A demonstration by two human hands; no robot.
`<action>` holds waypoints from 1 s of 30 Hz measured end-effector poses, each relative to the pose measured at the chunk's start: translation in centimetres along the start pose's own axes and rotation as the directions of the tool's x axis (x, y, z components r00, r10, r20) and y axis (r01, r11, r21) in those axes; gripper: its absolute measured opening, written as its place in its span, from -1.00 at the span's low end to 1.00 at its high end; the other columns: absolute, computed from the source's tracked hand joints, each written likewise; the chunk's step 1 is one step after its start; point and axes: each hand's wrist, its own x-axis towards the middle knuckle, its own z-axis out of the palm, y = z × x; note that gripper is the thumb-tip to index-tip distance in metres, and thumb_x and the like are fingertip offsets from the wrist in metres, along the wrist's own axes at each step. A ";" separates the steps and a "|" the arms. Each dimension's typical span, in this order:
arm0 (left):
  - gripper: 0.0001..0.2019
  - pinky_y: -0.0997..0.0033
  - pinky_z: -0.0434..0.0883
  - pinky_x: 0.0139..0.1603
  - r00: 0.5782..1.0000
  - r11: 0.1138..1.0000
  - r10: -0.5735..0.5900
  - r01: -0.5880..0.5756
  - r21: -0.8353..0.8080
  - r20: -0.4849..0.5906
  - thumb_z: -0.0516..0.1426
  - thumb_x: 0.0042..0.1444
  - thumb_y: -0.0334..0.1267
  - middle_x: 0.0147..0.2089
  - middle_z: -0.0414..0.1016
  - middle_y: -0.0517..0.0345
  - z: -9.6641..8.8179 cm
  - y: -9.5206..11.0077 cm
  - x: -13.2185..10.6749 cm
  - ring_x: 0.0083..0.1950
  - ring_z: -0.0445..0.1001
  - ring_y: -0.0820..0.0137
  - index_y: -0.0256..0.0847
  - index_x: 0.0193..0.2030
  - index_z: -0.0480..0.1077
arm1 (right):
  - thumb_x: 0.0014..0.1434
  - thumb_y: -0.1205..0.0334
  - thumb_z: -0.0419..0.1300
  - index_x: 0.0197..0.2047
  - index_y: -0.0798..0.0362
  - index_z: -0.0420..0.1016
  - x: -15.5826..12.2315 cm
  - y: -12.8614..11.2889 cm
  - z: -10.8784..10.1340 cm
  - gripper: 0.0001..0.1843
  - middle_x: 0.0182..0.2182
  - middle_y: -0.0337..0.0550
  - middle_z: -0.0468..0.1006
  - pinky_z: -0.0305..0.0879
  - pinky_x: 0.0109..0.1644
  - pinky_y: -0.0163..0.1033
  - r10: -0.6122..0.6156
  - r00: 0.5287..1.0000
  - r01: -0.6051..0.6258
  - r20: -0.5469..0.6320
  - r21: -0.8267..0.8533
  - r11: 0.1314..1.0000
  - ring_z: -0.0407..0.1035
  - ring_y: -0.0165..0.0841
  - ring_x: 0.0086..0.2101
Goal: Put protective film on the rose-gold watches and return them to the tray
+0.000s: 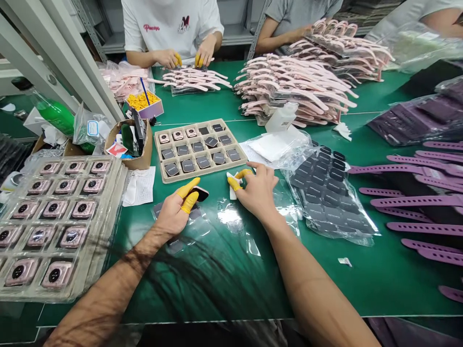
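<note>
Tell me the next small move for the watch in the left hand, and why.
Probably bring the white slip pinched by the right hand across to the dark-faced watch body held in the left hand: the hands sit close together, each grip holding its piece, so only a short reach seems needed.

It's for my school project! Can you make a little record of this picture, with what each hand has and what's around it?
left hand: holds a square watch with a dark face
right hand: pinches a white cloth
finger covers: yellow, on both hands
nearby: tray of watches, plastic bag of dark squares
farther off: purple straps, pink straps
other people: two co-workers across the green table
</note>
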 end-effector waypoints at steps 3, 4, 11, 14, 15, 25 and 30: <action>-0.45 0.24 0.55 0.03 0.990 0.958 -0.135 0.138 -0.252 0.030 0.20 0.18 0.00 -0.05 0.58 0.02 0.4 -0.1 0.1 -0.09 0.61 0.29 -0.17 0.27 0.38 | 0.20 0.06 0.22 -0.43 0.02 0.38 -0.7 -0.8 -0.1 -0.74 0.00 0.04 0.55 0.27 0.05 0.02 0.071 0.997 -0.053 -0.036 0.371 0.927 0.38 -0.14 -0.01; -0.44 0.27 0.57 -0.05 0.985 0.933 -0.168 0.173 -0.317 0.043 0.21 0.17 0.01 -0.07 0.58 0.04 0.6 -0.2 0.1 -0.15 0.62 0.32 -0.15 0.27 0.36 | 0.21 -0.01 0.22 -0.40 0.01 0.39 -1.0 -1.1 -0.1 -0.71 -0.09 -0.01 0.59 0.33 -0.05 -0.06 0.115 0.993 -0.110 0.021 0.511 0.853 0.44 -0.22 -0.13; -0.63 0.48 0.49 -0.33 0.981 0.917 -0.191 0.187 -0.353 0.023 0.28 0.11 -0.17 -0.16 0.52 0.12 1.1 0.0 0.1 -0.39 0.48 0.53 -0.15 0.04 0.37 | -0.01 -0.09 0.43 -0.12 0.01 0.48 -2.3 -2.8 -0.3 -0.51 -0.32 -0.22 0.56 0.41 -0.35 -0.28 0.167 0.922 -0.386 0.348 0.813 0.437 0.46 -0.41 -0.40; -0.51 0.52 0.49 -0.22 0.980 0.909 -0.178 0.197 -0.367 0.086 0.38 -0.08 -0.32 -0.18 0.53 0.16 1.1 -0.1 0.2 -0.29 0.51 0.52 -0.16 0.00 0.36 | -0.05 -0.03 0.47 -0.16 0.01 0.50 -2.9 -3.7 -0.3 -0.54 -0.32 -0.19 0.59 0.49 -0.27 -0.24 0.120 0.927 -0.373 0.357 0.829 0.417 0.51 -0.36 -0.36; -0.44 0.51 0.50 -0.17 0.980 0.906 -0.170 0.198 -0.374 0.107 0.41 -0.17 -0.38 -0.17 0.53 0.17 1.1 -0.2 0.2 -0.25 0.52 0.50 -0.16 0.00 0.36 | -0.04 -0.02 0.47 -0.20 0.01 0.52 -3.2 -4.0 -0.2 -0.59 -0.35 -0.20 0.58 0.49 -0.28 -0.23 0.099 0.936 -0.345 0.337 0.829 0.440 0.51 -0.36 -0.37; -0.38 0.34 0.53 0.02 0.986 0.968 -0.136 0.152 -0.198 0.095 0.46 -0.26 -0.37 -0.08 0.62 0.03 1.2 -1.0 -0.2 -0.10 0.61 0.28 -0.22 0.04 0.50 | 0.26 0.39 0.18 -0.07 -0.12 0.58 -4.3 -4.3 -0.4 -0.74 -0.28 -0.15 0.56 0.44 -0.28 -0.22 -0.574 0.816 0.525 -0.060 0.493 0.694 0.45 -0.37 -0.30; -0.35 0.42 0.55 -0.06 0.969 0.913 -0.202 0.239 -0.330 0.142 0.44 -0.27 -0.46 -0.15 0.61 0.07 1.3 -1.0 -0.1 -0.18 0.61 0.39 -0.27 0.06 0.45 | 0.25 0.38 0.22 -0.08 -0.06 0.55 -3.5 -3.7 -0.5 -0.79 -0.33 -0.16 0.51 0.38 -0.35 -0.26 -0.619 0.784 0.582 -0.049 0.406 0.705 0.40 -0.38 -0.36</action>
